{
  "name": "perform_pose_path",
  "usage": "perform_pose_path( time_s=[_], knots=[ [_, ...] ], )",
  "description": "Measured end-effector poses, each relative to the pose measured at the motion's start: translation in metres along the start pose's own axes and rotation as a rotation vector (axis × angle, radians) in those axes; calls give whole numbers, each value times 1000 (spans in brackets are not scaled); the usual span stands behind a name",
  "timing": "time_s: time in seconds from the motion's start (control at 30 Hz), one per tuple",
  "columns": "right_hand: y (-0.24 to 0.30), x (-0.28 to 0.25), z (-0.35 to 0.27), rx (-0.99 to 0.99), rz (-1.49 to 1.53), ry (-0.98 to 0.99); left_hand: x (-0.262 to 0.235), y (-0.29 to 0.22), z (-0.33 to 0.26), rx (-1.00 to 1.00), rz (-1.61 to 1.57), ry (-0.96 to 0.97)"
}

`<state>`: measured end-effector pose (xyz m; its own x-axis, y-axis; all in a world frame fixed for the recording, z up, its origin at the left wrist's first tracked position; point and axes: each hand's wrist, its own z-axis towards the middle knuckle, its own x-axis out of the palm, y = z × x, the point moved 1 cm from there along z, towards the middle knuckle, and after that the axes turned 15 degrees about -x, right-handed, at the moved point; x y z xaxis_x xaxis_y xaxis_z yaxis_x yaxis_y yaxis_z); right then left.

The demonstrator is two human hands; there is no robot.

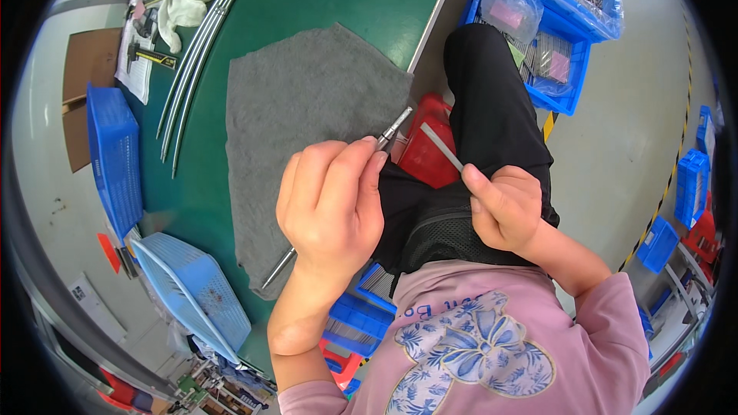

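My left hand is closed around a long thin metal rod, which slants from the lower left up to the right. The rod's stepped tip sticks out past the fingertips, and its middle is hidden by the hand. Pinched between thumb and fingers of my right hand is a thin, flat grey strip. It points up and left toward the rod's tip, with a gap between them. Beneath my left hand a grey cloth lies on the green table.
Several metal rods lie left of the cloth, beside a white glove and a hammer. Blue baskets line the table's left side. Blue bins of metal parts stand at upper right. A red stool is near my knee.
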<state>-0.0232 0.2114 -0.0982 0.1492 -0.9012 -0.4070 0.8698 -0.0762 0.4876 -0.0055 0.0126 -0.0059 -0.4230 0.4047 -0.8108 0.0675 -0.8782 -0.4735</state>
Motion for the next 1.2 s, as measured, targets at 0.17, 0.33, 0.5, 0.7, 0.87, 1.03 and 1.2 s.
perform_pose_path(
  time_s=[0.17,0.33,0.5,0.7,0.87,1.03,1.2],
  knots=[
    [1,12,6,-45,-19,-15,1,-1,2,63,78,-43],
    [0,11,14,-91,-10,104,2,3,0,90,92,-75],
    [1,14,16,-77,-33,125,1,1,-2,74,89,-54],
    [-1,12,13,-62,-112,85,6,0,4,95,-13,-3],
    [-4,12,22,-109,-166,114,7,2,8,133,4,-27],
    [-6,17,67,-130,-250,364,8,10,-4,35,-74,6],
    [-27,-35,33,-82,-304,503,47,1,3,119,-155,31]
  ],
)
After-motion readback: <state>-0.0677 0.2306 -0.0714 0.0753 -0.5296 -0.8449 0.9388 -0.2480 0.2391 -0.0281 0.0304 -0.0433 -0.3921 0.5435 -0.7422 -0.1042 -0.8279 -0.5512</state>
